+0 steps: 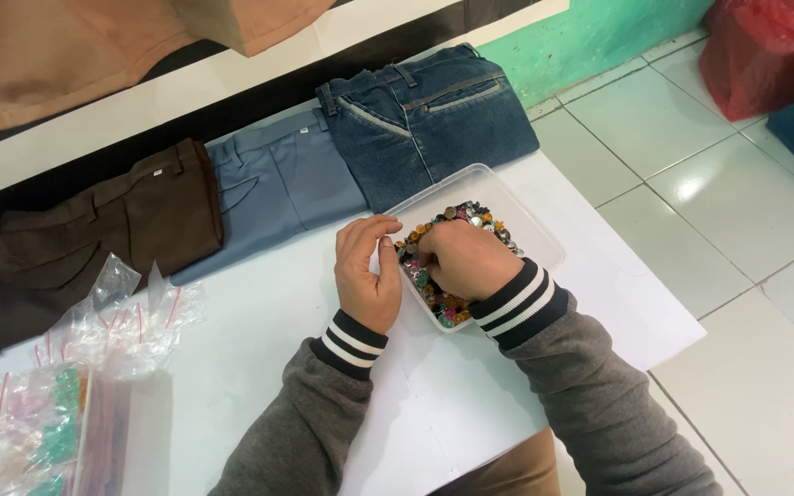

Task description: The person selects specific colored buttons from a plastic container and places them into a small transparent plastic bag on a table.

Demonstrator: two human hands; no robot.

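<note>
A clear plastic tray (535, 234) full of small mixed-colour buttons (470, 219) sits on the white table (259, 358). My right hand (466, 260) rests inside the tray with its fingers curled down among the buttons; what they pinch is hidden. My left hand (367, 273) lies on the table against the tray's left edge, fingers bent toward the right hand's fingertips. Both arms wear grey sleeves with black-and-white striped cuffs.
Three folded trousers lie along the far edge: brown (94, 243), grey-blue (277, 179) and dark denim (434, 115). Small clear zip bags (130, 317) and bagged coloured pieces (43, 436) lie at the left. White floor tiles and a red bag (765, 50) are to the right.
</note>
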